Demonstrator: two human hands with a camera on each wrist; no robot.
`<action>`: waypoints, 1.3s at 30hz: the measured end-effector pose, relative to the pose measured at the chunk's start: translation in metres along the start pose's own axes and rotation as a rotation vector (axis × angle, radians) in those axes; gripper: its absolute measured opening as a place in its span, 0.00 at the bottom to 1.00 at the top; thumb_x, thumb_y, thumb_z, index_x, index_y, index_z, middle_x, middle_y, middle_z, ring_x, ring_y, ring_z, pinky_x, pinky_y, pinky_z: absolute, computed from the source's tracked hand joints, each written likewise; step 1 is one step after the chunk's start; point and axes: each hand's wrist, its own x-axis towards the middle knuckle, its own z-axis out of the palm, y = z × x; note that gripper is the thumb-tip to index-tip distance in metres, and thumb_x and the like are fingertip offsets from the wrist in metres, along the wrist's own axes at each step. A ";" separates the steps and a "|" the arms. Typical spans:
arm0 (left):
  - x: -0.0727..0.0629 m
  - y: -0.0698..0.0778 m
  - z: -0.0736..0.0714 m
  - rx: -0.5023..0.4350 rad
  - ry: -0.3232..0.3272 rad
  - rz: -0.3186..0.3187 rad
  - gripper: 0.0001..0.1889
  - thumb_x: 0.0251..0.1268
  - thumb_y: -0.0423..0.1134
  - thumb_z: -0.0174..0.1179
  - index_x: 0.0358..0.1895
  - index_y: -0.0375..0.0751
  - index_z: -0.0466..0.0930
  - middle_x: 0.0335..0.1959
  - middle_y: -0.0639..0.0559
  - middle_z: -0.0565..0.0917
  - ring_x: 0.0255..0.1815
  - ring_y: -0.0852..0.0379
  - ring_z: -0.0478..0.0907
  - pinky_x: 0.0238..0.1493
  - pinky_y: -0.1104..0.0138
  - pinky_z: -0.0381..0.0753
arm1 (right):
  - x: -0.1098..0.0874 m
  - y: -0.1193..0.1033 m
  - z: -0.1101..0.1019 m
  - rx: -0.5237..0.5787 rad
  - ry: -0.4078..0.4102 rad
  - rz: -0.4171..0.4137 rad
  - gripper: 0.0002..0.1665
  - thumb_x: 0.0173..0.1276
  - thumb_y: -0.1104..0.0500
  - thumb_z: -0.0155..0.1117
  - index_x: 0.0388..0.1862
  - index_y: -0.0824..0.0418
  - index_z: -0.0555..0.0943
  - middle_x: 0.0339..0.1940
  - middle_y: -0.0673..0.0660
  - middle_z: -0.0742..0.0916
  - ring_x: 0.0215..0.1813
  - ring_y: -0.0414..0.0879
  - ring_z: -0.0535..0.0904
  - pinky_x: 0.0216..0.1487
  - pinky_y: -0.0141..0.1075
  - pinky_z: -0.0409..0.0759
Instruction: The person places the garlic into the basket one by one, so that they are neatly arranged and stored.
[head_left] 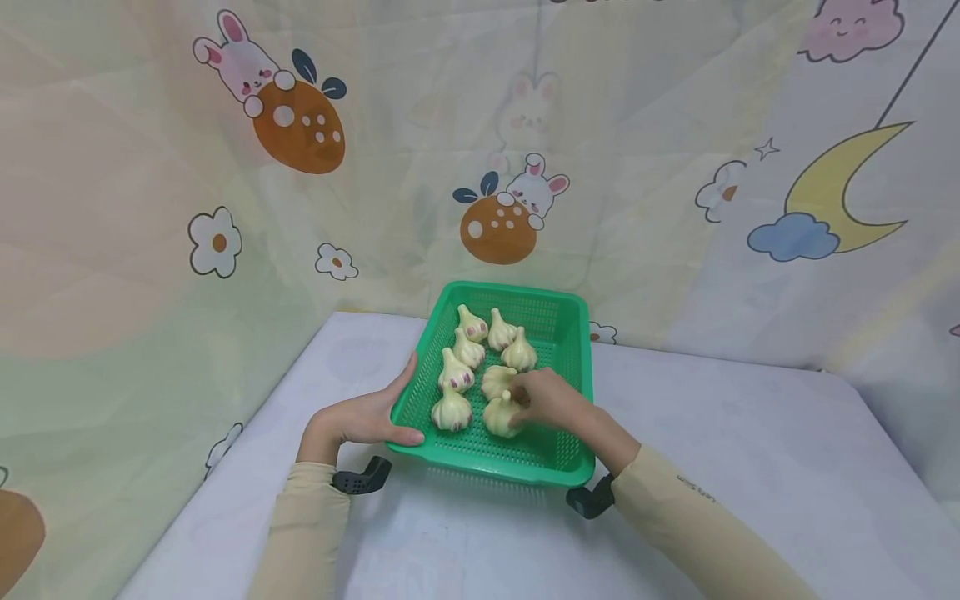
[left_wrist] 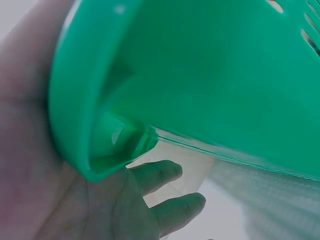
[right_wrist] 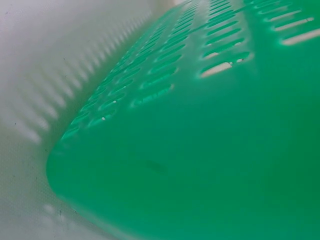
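A green plastic basket point(head_left: 480, 467) holds several garlic bulbs point(head_left: 452, 410), pale with purple patches. My left hand point(head_left: 367, 417) holds its near left corner, the thumb lying over the rim. Up close in the left wrist view, the basket's rim point(left_wrist: 75, 100) sits against the palm, and two fingers point(left_wrist: 177, 212) reach out beneath it. Inside the basket, my right hand point(head_left: 551, 400) pinches a garlic bulb point(head_left: 501, 415) in the near right row. Another bulb point(head_left: 497, 381) sits just behind it, partly covered by the fingers. The right wrist view shows only the basket's outer wall point(right_wrist: 175, 165).
The basket is on a white-covered table point(head_left: 720, 450), close to the back edge. A patterned cloth backdrop point(head_left: 405, 125) with rabbits, flowers and a moon rises behind and at the sides. Dark wrist cameras point(head_left: 363, 477) sit at both wrists, near the basket's front.
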 end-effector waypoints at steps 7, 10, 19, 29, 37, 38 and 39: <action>-0.001 -0.001 0.000 0.015 0.008 -0.006 0.67 0.49 0.60 0.68 0.73 0.55 0.15 0.77 0.48 0.29 0.78 0.48 0.35 0.73 0.47 0.49 | 0.002 -0.003 0.000 0.006 0.005 0.000 0.15 0.45 0.57 0.79 0.31 0.57 0.83 0.26 0.47 0.83 0.29 0.38 0.74 0.32 0.31 0.73; -0.001 -0.001 0.000 0.014 0.009 -0.002 0.67 0.49 0.59 0.68 0.73 0.55 0.15 0.77 0.48 0.29 0.78 0.48 0.35 0.73 0.47 0.49 | 0.003 -0.004 0.001 0.010 -0.001 0.003 0.17 0.45 0.57 0.79 0.34 0.58 0.84 0.30 0.48 0.86 0.33 0.39 0.78 0.36 0.32 0.77; -0.001 -0.003 -0.001 0.008 0.012 0.001 0.67 0.49 0.60 0.68 0.73 0.56 0.15 0.78 0.49 0.29 0.78 0.48 0.36 0.73 0.47 0.49 | 0.004 -0.005 0.003 0.011 0.004 -0.035 0.19 0.48 0.57 0.78 0.39 0.60 0.84 0.33 0.51 0.87 0.34 0.40 0.78 0.35 0.31 0.76; -0.001 0.001 0.000 0.011 -0.001 0.003 0.67 0.50 0.61 0.67 0.73 0.54 0.14 0.77 0.47 0.27 0.78 0.47 0.35 0.73 0.48 0.49 | 0.003 -0.006 0.006 0.000 0.013 -0.061 0.23 0.49 0.56 0.77 0.45 0.62 0.83 0.38 0.53 0.87 0.37 0.41 0.80 0.39 0.33 0.78; 0.000 0.002 0.001 0.008 -0.002 0.004 0.67 0.49 0.62 0.67 0.73 0.52 0.14 0.77 0.45 0.28 0.78 0.45 0.36 0.72 0.46 0.50 | 0.003 -0.005 0.010 -0.002 0.009 -0.058 0.24 0.50 0.55 0.77 0.46 0.62 0.83 0.40 0.54 0.88 0.39 0.42 0.82 0.40 0.33 0.80; 0.000 0.002 0.002 0.004 -0.001 0.006 0.67 0.49 0.62 0.67 0.73 0.52 0.14 0.77 0.45 0.28 0.78 0.45 0.36 0.72 0.47 0.50 | 0.002 -0.005 0.010 0.004 0.007 -0.059 0.24 0.50 0.55 0.77 0.46 0.62 0.83 0.40 0.54 0.88 0.40 0.43 0.83 0.40 0.33 0.80; 0.000 0.002 0.002 -0.001 -0.001 0.007 0.67 0.49 0.62 0.67 0.73 0.52 0.15 0.77 0.45 0.29 0.78 0.45 0.36 0.72 0.47 0.50 | 0.002 -0.005 0.011 0.008 0.006 -0.060 0.24 0.50 0.55 0.77 0.46 0.62 0.83 0.41 0.55 0.88 0.41 0.43 0.83 0.41 0.33 0.80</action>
